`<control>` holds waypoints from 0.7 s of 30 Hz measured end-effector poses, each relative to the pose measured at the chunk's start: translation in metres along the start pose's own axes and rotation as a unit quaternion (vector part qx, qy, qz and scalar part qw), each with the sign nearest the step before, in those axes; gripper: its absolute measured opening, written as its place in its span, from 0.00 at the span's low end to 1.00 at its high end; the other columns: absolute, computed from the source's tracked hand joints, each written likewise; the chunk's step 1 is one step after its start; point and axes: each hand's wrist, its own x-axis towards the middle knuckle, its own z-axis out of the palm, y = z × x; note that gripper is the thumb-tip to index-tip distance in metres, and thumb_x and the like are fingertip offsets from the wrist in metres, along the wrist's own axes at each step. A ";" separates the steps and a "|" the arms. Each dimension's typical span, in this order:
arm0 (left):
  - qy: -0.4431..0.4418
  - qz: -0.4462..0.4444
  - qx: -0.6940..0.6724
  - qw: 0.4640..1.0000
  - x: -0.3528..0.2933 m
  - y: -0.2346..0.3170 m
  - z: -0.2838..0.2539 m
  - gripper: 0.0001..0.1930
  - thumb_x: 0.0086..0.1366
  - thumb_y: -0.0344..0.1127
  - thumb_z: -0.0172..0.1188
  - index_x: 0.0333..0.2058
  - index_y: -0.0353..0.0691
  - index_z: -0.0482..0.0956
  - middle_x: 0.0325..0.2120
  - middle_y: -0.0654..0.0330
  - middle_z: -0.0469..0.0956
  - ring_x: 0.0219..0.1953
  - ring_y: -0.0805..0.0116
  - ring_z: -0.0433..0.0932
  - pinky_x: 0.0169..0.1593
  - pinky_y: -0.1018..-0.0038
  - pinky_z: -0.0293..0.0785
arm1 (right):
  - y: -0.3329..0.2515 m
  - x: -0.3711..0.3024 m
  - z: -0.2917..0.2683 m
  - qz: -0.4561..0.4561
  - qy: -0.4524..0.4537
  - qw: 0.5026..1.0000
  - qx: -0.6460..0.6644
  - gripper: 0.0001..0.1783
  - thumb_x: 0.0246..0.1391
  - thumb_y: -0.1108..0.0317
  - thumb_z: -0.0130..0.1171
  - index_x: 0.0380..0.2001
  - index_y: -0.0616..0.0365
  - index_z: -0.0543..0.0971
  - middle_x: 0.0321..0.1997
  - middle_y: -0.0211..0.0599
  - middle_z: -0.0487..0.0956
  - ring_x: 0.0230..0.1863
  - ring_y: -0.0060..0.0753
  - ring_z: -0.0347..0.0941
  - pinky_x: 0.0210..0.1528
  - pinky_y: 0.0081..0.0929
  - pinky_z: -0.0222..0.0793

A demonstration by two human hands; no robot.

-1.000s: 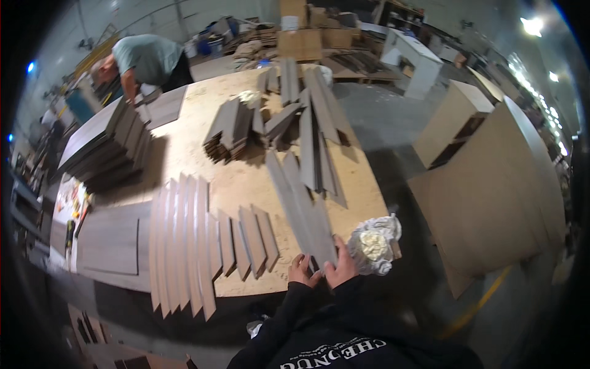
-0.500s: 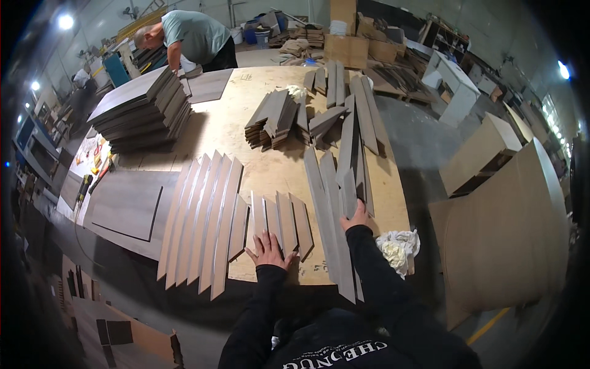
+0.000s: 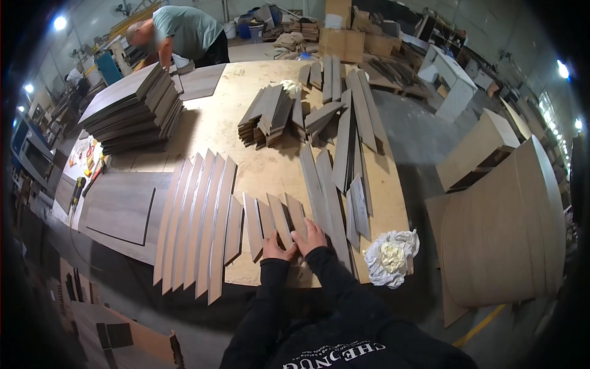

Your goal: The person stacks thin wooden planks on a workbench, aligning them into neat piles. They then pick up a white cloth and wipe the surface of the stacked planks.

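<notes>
In front of me, several short wooden strips (image 3: 252, 222) with angled ends lie side by side on the plywood tabletop (image 3: 246, 175). My left hand (image 3: 278, 248) closes around the near end of one short strip (image 3: 279, 216), thumb on its right. Close beside it, my right hand (image 3: 311, 238) grips the rightmost short strip (image 3: 295, 208), fingers along its right side. To the left, several longer strips (image 3: 203, 221) with tan faces and shiny edges are fanned out. Grey-brown long strips (image 3: 329, 203) lie to the right, and narrow short pieces (image 3: 358, 209) rest beside them.
A tall stack of panels (image 3: 132, 111) stands at the far left, behind a flat panel (image 3: 123, 203) and tools (image 3: 77, 189). Bundled strips (image 3: 267, 117) sit mid-table. A crumpled white cloth (image 3: 391, 258) lies at the right edge. Another person (image 3: 187, 37) bends over the far left corner.
My right hand has moved left from the long strips to the short ones. My left hand has shifted slightly right and curled. Narrow pieces now lie right of the long strips.
</notes>
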 end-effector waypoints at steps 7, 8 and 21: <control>-0.051 0.116 0.061 0.990 -0.026 0.020 -0.029 0.35 0.47 0.49 0.62 0.52 0.40 0.64 0.51 0.51 0.63 0.54 0.51 0.61 0.55 0.56 0.56 | 0.033 0.034 -0.036 0.032 0.119 0.988 0.093 0.32 0.39 0.65 0.58 0.52 0.56 0.64 0.50 0.52 0.70 0.50 0.48 0.68 0.50 0.34 0.64; -0.027 0.109 0.153 0.982 -0.020 0.007 -0.041 0.35 0.48 0.51 0.60 0.53 0.40 0.63 0.53 0.52 0.62 0.56 0.51 0.58 0.56 0.52 0.51 | 0.025 0.034 -0.056 0.031 0.153 0.986 0.062 0.34 0.39 0.67 0.54 0.53 0.62 0.61 0.48 0.55 0.70 0.49 0.52 0.68 0.51 0.36 0.63; -0.113 0.169 0.260 0.944 -0.025 0.010 -0.043 0.35 0.53 0.59 0.50 0.56 0.45 0.61 0.59 0.59 0.54 0.64 0.53 0.42 0.58 0.41 0.29 | 0.121 0.076 -0.113 0.276 0.174 0.944 -0.056 0.37 0.40 0.65 0.58 0.55 0.60 0.58 0.56 0.54 0.62 0.57 0.53 0.57 0.58 0.38 0.54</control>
